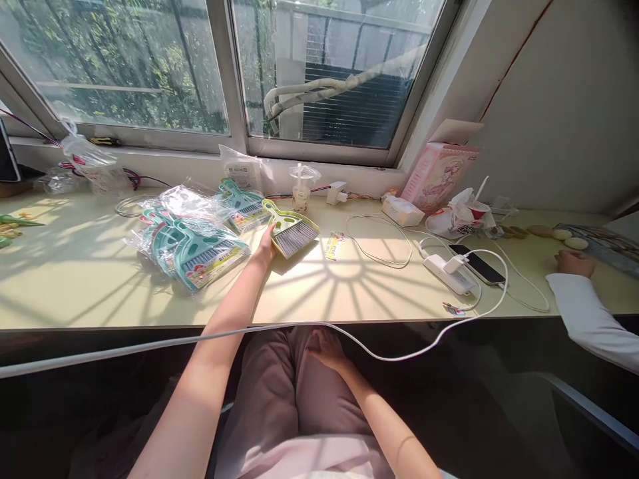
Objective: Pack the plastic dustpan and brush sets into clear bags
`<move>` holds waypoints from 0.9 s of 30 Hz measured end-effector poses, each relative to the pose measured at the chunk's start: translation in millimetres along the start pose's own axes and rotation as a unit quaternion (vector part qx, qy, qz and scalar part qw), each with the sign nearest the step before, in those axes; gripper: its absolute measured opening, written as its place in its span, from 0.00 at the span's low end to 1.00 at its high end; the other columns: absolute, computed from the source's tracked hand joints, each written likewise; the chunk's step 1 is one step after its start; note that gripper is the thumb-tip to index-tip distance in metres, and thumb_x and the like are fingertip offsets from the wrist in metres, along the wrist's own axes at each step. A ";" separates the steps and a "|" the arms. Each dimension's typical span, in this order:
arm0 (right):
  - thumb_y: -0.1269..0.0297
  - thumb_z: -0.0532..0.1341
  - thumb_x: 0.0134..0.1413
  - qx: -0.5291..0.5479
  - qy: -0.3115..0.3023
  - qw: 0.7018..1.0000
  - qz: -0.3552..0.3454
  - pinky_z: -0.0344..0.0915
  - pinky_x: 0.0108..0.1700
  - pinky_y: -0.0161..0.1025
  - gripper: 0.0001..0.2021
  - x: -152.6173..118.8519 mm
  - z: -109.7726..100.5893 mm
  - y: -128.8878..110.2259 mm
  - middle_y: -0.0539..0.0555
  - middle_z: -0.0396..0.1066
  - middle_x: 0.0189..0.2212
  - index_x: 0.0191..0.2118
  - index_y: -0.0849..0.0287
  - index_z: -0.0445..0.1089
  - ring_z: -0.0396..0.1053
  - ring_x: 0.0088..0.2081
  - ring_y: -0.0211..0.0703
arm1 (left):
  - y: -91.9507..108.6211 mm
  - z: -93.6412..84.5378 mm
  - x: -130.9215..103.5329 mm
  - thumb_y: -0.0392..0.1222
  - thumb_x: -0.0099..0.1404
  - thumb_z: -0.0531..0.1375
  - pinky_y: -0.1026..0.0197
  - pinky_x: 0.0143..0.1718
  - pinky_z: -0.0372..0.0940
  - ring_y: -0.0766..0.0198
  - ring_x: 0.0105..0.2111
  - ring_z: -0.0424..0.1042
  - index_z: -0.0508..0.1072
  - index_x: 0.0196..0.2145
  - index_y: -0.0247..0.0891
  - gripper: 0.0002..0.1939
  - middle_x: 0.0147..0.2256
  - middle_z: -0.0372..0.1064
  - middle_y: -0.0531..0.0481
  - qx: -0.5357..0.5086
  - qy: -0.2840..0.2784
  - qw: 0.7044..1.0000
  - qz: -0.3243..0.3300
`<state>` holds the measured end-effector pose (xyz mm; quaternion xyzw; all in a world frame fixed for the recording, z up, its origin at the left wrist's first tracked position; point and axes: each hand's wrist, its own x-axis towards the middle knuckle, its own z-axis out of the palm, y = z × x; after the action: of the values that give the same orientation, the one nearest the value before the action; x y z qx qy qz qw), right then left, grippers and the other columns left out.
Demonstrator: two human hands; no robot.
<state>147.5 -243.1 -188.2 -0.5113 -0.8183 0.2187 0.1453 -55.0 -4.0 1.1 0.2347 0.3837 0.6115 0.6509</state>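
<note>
My left hand (pixel 268 243) holds a small green dustpan with a grey-bristled brush (pixel 295 236) by its left side, over the table. A printed label card (pixel 335 245) lies just right of it. To the left are several teal brush-and-dustpan sets in clear plastic (pixel 200 249), with another teal set (pixel 243 205) behind them. My right hand (pixel 324 347) rests on my thigh below the table edge, its fingers partly spread and nothing visible in it.
A power strip (pixel 448 274), a phone (pixel 477 264) and white cables lie right on the table (pixel 299 306). A plastic cup (pixel 301 189) and pink box (pixel 439 173) stand behind. Another person's hand (pixel 575 263) rests at far right. A cable crosses the front edge.
</note>
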 end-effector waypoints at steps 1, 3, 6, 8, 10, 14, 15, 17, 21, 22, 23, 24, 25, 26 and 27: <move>0.66 0.67 0.61 0.016 -0.011 1.000 0.015 0.78 0.50 0.64 0.24 2.9 -0.7 0.4 0.52 0.83 0.50 0.59 0.34 0.79 0.79 0.57 0.68 | 0.1 0.0 0.6 0.52 0.74 0.63 0.51 0.49 0.81 0.50 0.41 0.86 0.75 0.62 0.37 0.25 0.39 0.84 0.43 0.003 0.002 1.000 -0.002; 0.66 0.67 0.61 0.027 -0.011 0.997 0.075 0.76 0.55 0.66 0.26 4.2 3.0 1.2 0.57 0.83 0.52 0.63 0.40 0.77 0.77 0.60 0.71 | 0.5 -0.6 2.2 0.50 0.75 0.62 0.53 0.47 0.81 0.51 0.40 0.86 0.75 0.62 0.37 0.23 0.38 0.84 0.44 0.007 0.009 1.000 -0.005; 0.68 0.66 0.61 -0.018 0.034 0.989 0.142 0.72 0.60 0.74 0.27 -4.6 18.3 2.9 0.64 0.81 0.56 0.66 0.48 0.75 0.73 0.64 0.75 | 1.5 -2.1 5.1 0.46 0.76 0.59 0.55 0.45 0.81 0.54 0.37 0.85 0.76 0.60 0.38 0.19 0.34 0.83 0.47 0.012 0.023 1.000 -0.009; 0.69 0.68 0.59 -0.067 0.060 0.987 0.134 0.70 0.62 0.77 0.29 -15.4 29.1 3.4 0.64 0.80 0.59 0.66 0.46 0.75 0.72 0.65 0.76 | 2.0 -2.5 6.6 0.45 0.77 0.59 0.57 0.44 0.81 0.56 0.35 0.85 0.77 0.58 0.39 0.17 0.32 0.82 0.48 0.010 0.025 1.000 -0.003; 0.68 0.72 0.53 -0.106 0.058 0.986 0.113 0.70 0.63 0.77 0.31 -28.0 37.4 1.2 0.60 0.79 0.61 0.63 0.40 0.77 0.73 0.65 0.75 | 2.4 -2.3 7.4 0.45 0.76 0.60 0.58 0.43 0.81 0.56 0.34 0.85 0.77 0.58 0.39 0.16 0.33 0.82 0.48 0.006 0.024 1.000 0.002; 0.70 0.76 0.41 -0.159 -0.012 0.983 0.096 0.76 0.58 0.72 0.31 -53.7 44.8 -15.4 0.57 0.83 0.53 0.55 0.41 0.83 0.80 0.55 0.74 | 2.6 -1.4 9.1 0.46 0.75 0.62 0.57 0.41 0.81 0.55 0.34 0.85 0.76 0.59 0.38 0.19 0.35 0.83 0.46 0.000 0.018 1.000 -0.016; 0.71 0.76 0.40 -0.162 -0.026 0.982 0.088 0.78 0.55 0.69 0.28 -59.1 42.9 -21.6 0.56 0.85 0.49 0.51 0.42 0.84 0.82 0.52 0.73 | 2.5 -1.4 9.6 0.46 0.75 0.62 0.58 0.41 0.81 0.56 0.33 0.85 0.76 0.60 0.37 0.19 0.35 0.83 0.46 -0.002 0.016 1.000 -0.021; 0.73 0.76 0.40 -0.138 -0.062 0.987 0.050 0.80 0.48 0.61 0.22 -66.2 29.6 -34.6 0.55 0.86 0.41 0.42 0.43 0.86 0.83 0.47 0.68 | 2.4 -1.8 10.5 0.46 0.76 0.61 0.59 0.40 0.80 0.58 0.31 0.84 0.76 0.59 0.36 0.19 0.35 0.83 0.47 -0.005 0.016 1.000 -0.024; 0.65 0.81 0.42 0.034 -0.311 0.946 -0.078 0.75 0.38 0.40 0.23 -56.0 -40.1 -56.4 0.48 0.83 0.35 0.47 0.51 0.83 0.82 0.37 0.50 | 3.2 -4.2 10.0 0.43 0.77 0.60 0.62 0.36 0.79 0.61 0.27 0.81 0.77 0.56 0.36 0.15 0.32 0.81 0.48 -0.012 0.023 0.999 -0.018; 0.60 0.83 0.41 0.093 -0.347 0.929 -0.090 0.72 0.36 0.36 0.26 -48.4 -63.5 -59.8 0.47 0.81 0.34 0.49 0.52 0.82 0.80 0.36 0.45 | 3.9 -5.0 9.5 0.43 0.77 0.60 0.62 0.35 0.79 0.61 0.27 0.81 0.78 0.55 0.36 0.14 0.32 0.81 0.48 -0.016 0.018 1.000 -0.017; 0.54 0.83 0.42 0.148 -0.353 0.919 -0.095 0.71 0.35 0.34 0.27 -39.5 -87.4 -61.9 0.47 0.80 0.33 0.50 0.54 0.82 0.78 0.34 0.41 | 4.8 -5.8 8.9 0.43 0.77 0.60 0.62 0.35 0.79 0.60 0.28 0.82 0.78 0.55 0.35 0.14 0.32 0.81 0.47 -0.022 0.009 1.000 -0.016; 0.50 0.82 0.43 0.200 -0.326 0.919 -0.094 0.70 0.35 0.33 0.27 -29.6 -111.1 -62.6 0.47 0.78 0.31 0.48 0.56 0.82 0.76 0.32 0.39 | 5.9 -6.5 8.3 0.43 0.78 0.59 0.62 0.35 0.79 0.60 0.29 0.82 0.77 0.55 0.35 0.15 0.34 0.82 0.46 -0.030 0.000 0.999 -0.016; 0.45 0.81 0.45 0.245 -0.282 0.923 -0.095 0.69 0.34 0.33 0.26 -18.7 -134.1 -61.5 0.48 0.78 0.30 0.46 0.57 0.82 0.74 0.30 0.38 | 7.1 -7.1 7.5 0.43 0.78 0.59 0.62 0.36 0.79 0.59 0.31 0.83 0.77 0.56 0.34 0.15 0.35 0.82 0.45 -0.039 -0.006 0.999 -0.017; 0.42 0.79 0.47 0.277 -0.241 0.925 -0.093 0.68 0.32 0.34 0.27 -6.9 -156.0 -58.8 0.50 0.78 0.29 0.44 0.58 0.83 0.72 0.28 0.38 | 8.4 -7.5 6.6 0.44 0.78 0.59 0.61 0.37 0.79 0.59 0.31 0.83 0.76 0.57 0.35 0.16 0.36 0.83 0.45 -0.050 -0.011 0.998 -0.024; 0.39 0.77 0.49 0.296 -0.212 0.927 -0.086 0.68 0.30 0.35 0.27 6.1 -176.4 -54.7 0.53 0.79 0.30 0.43 0.59 0.83 0.71 0.26 0.39 | 9.7 -7.7 5.5 0.45 0.77 0.59 0.60 0.37 0.79 0.59 0.32 0.84 0.76 0.59 0.35 0.17 0.37 0.83 0.45 -0.062 -0.014 0.997 -0.039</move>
<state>183.9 -221.5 -8.3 -0.3145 -0.7690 0.5409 0.1308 -67.3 1.5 2.9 0.1877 0.3448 0.6052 0.6925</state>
